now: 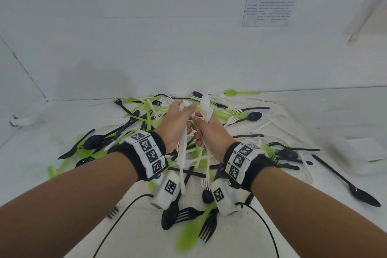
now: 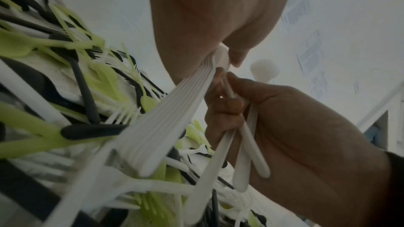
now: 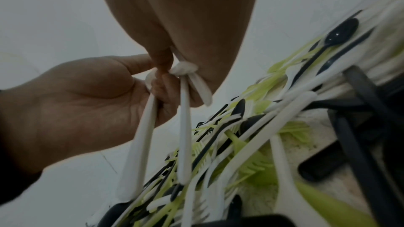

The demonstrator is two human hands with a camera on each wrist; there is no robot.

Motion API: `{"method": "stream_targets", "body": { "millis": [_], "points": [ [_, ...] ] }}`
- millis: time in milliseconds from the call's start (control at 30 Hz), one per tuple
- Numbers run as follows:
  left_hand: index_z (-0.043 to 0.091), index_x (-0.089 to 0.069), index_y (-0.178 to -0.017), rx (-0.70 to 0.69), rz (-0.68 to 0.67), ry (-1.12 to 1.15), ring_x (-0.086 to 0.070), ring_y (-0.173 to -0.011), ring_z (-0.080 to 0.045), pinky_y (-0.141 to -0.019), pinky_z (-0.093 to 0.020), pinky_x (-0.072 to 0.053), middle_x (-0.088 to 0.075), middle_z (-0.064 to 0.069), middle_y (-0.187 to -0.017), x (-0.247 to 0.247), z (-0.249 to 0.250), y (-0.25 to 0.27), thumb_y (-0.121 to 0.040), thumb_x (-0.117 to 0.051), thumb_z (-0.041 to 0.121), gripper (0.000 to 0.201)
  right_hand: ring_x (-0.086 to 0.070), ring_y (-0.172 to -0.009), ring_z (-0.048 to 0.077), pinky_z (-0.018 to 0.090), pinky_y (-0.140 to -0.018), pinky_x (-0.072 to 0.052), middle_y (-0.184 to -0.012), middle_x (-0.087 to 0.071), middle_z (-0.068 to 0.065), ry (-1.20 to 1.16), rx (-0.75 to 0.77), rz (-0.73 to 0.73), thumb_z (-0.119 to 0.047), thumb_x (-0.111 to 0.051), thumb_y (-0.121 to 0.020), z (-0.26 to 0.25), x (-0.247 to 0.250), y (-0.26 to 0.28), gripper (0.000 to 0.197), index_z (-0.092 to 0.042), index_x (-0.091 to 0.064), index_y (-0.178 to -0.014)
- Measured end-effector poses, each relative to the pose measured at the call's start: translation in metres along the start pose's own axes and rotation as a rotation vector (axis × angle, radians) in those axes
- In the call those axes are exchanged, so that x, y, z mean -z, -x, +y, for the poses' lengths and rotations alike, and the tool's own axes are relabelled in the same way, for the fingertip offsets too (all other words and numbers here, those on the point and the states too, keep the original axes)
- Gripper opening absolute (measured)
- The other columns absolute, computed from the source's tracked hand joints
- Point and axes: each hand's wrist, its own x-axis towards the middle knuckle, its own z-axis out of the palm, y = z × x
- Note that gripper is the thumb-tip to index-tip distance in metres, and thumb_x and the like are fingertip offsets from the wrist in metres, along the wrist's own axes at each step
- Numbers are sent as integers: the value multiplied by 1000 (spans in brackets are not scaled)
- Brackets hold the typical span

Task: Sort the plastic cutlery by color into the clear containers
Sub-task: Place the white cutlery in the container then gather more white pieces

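A tangled pile of black, green and white plastic cutlery (image 1: 134,123) covers the middle of the white table. Both hands are raised just above it, close together. My left hand (image 1: 185,111) grips a bundle of white cutlery (image 1: 181,159) whose handles hang down; these stacked handles (image 2: 174,110) fill the left wrist view. My right hand (image 1: 200,128) holds several white pieces, a white spoon bowl (image 1: 205,107) sticking up and a white fork (image 1: 206,182) pointing down. In the right wrist view the fingers (image 3: 163,61) of the two hands meet around the white handles (image 3: 183,127).
What looks like a clear container (image 1: 356,153) lies blurred at the right. A lone black spoon (image 1: 356,190) lies at the front right. A green spoon (image 1: 192,230) and a black fork (image 1: 207,229) lie near me. Wrist cables (image 1: 117,220) trail to the front edge. White walls close in behind.
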Motion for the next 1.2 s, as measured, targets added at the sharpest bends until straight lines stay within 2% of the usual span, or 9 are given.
{"method": "stream_targets", "body": {
  "millis": [200, 333, 433, 500, 633, 733, 900, 1067, 1200],
  "points": [
    [16, -44, -128, 45, 112, 57, -43, -76, -16, -72, -34, -41, -45, -6, -103, 3, 1, -5, -85, -69, 53, 61, -48, -67, 14, 32, -66, -40, -77, -53, -5, 365, 159, 248, -17, -46, -105, -4, 12, -4, 15, -19, -59, -98],
    [13, -39, -130, 70, 45, 92, -58, -89, -24, -79, -42, -53, -55, -10, -100, 0, 7, -4, -78, -71, 40, 66, -55, -70, 24, 39, -70, -49, -84, -64, 8, 653, 241, -10, -12, -44, -103, -2, 1, 0, 20, -9, -63, -98],
    [4, -47, -122, 83, 101, 31, -63, -87, -39, -76, -52, -55, -59, -25, -97, 11, -5, -17, -72, -56, 16, 53, -66, -88, 23, 45, -89, -55, -101, -72, 10, 587, 208, -113, -19, -46, -105, 1, -5, 3, 23, -12, -68, -102],
    [1, -51, -119, 84, 112, -3, -65, -93, -42, -83, -56, -57, -58, -36, -113, 19, -12, -23, -74, -48, 11, 46, -67, -84, 8, 26, -77, -56, -98, -72, -6, 408, 120, -77, -20, -47, -107, -1, -3, 6, 23, -22, -69, -110],
    [13, -50, -113, 6, 185, 8, -51, -69, -19, -67, -35, -46, -52, -12, -95, 19, 4, -5, -94, -38, 3, 24, -41, -56, 14, 28, -46, -37, -80, -45, 2, 210, -62, 224, -32, -50, -102, -6, 10, 2, 18, -23, -42, -116],
    [14, -49, -118, -13, 125, 50, -45, -70, -16, -64, -29, -41, -49, -7, -96, 21, 5, -2, -96, -51, 18, 23, -37, -53, 15, 30, -49, -34, -82, -41, 4, 223, -149, 210, -28, -45, -96, -8, 10, -1, 31, -24, -27, -121],
    [18, -45, -126, -4, 60, 22, -58, -91, -21, -80, -40, -50, -54, -5, -104, 2, 6, 2, -85, -72, 55, 61, -52, -73, 14, 30, -61, -40, -87, -50, 0, 465, -58, -32, -15, -41, -100, -12, -9, 3, 27, -19, -24, -120],
    [15, -46, -125, -29, 196, -73, -54, -88, -24, -74, -39, -47, -51, -9, -101, 5, 6, -3, -94, -55, 10, 34, -48, -115, 26, 46, -95, -45, -125, -48, 7, 651, -20, -110, -34, -43, -88, -5, -19, 6, 43, -34, -33, -129],
    [20, -49, -117, -67, 249, -113, -60, -86, -25, -75, -39, -47, -55, -7, -101, 14, 4, -5, -97, -48, 4, 26, -46, -74, 17, 33, -67, -37, -92, -50, 1, 492, 24, 91, -23, -37, -100, -12, -6, 3, 24, -21, -45, -123]
  ]
}}
